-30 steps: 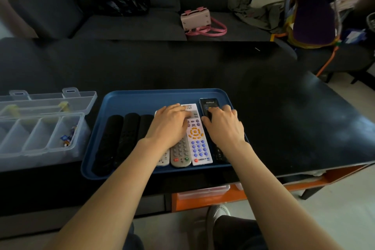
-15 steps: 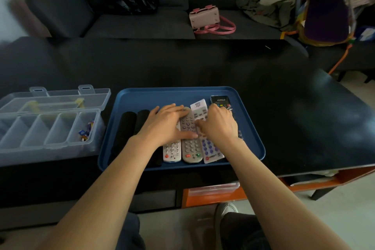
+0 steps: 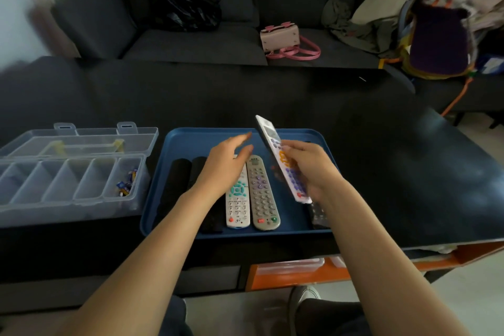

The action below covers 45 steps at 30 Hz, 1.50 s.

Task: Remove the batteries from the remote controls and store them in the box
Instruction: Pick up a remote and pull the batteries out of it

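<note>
Above the tray (image 3: pixel 191 142), your right hand (image 3: pixel 311 169) grips a white remote (image 3: pixel 275 150), tilted up; your left hand (image 3: pixel 226 169) hovers loose-fingered, holding nothing. The box (image 3: pixel 81 199) sits left.

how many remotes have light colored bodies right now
3: a white remote held tilted in the right hand, a white one and a grey one side by side in the blue tray.

Both forearms bare, reaching fwd from the bottom edge. L hand (image 3: pixel 226 163) is open, palm down, fingers straight and loose, holding nothing. R hand (image 3: pixel 313 169) is raised a bit, fingers curled in a grip; its outline is blurred.
</note>
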Motion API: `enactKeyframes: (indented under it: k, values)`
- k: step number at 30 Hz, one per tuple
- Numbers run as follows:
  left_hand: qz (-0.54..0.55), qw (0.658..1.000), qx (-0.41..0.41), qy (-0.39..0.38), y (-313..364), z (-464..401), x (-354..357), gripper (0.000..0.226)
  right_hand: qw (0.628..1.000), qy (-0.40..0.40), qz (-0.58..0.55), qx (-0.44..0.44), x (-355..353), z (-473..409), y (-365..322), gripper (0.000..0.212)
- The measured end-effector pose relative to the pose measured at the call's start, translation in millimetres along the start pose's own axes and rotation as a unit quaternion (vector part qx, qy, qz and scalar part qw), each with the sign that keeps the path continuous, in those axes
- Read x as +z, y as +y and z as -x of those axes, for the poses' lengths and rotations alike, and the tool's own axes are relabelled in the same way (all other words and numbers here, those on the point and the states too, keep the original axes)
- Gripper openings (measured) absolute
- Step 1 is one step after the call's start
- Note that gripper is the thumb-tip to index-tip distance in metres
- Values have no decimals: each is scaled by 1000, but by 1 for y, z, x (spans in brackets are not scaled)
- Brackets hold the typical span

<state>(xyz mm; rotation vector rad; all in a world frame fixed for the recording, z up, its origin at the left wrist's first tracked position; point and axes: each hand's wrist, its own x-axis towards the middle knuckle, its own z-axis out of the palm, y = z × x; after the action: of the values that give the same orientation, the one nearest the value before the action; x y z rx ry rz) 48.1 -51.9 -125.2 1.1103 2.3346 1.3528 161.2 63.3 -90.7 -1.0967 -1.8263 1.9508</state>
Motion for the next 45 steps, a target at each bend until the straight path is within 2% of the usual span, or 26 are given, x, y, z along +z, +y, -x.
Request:
enactKeyframes:
  k: [2, 4, 5, 8, 13, 16, 20, 23, 25, 28, 30, 33, 37, 45]
  values:
    - [79, 997, -3, -15, 2, -1, -3, 53, 986, -93, -125, 58, 6, 4, -4, 35]
    - [108, 994, -3, -17, 4, 0, -6, 61, 975, -143, -159, 64, 11, 4, -5, 45]
    - [107, 994, 2, -7, 4, 1, -8, 62, 970, -156, -174, 64, 13, 4, -5, 43]
    - [68, 996, 46, 34, 6, 4, -13, 60, 954, -187, -219, 82, 19, 5, -5, 31]
    - [-44, 990, 101, 94, 8, 5, -22, 52, 938, -222, -241, 111, 29, 2, -5, 32]
    - [-62, 986, 106, 112, 6, 6, -27, 51, 936, -235, -240, 108, 33, 1, -3, 33]
    - [-98, 974, 114, 167, 4, 9, -30, 49, 941, -247, -210, 100, 39, 3, -3, 31]
    - [-97, 973, 107, 180, 2, 10, -32, 50, 943, -256, -191, 96, 42, 4, -2, 30]
    - [-48, 981, 77, 172, 0, 9, -32, 59, 944, -265, -172, 94, 45, 5, -1, 32]
    - [95, 985, -23, 144, 1, 8, -37, 70, 937, -300, -154, 91, 50, 7, 0, 44]
    - [190, 973, -64, 115, 1, 8, -42, 59, 935, -319, -138, 76, 52, 9, -1, 48]
    - [244, 961, -69, 108, 1, 9, -45, 46, 943, -315, -93, 55, 52, 11, -1, 45]
    - [236, 960, -67, 132, 0, 8, -41, 42, 956, -293, -11, 18, 49, 10, -2, 42]
    - [173, 970, -80, 151, -6, 6, -36, 36, 971, -226, 75, -33, 49, 9, -3, 32]
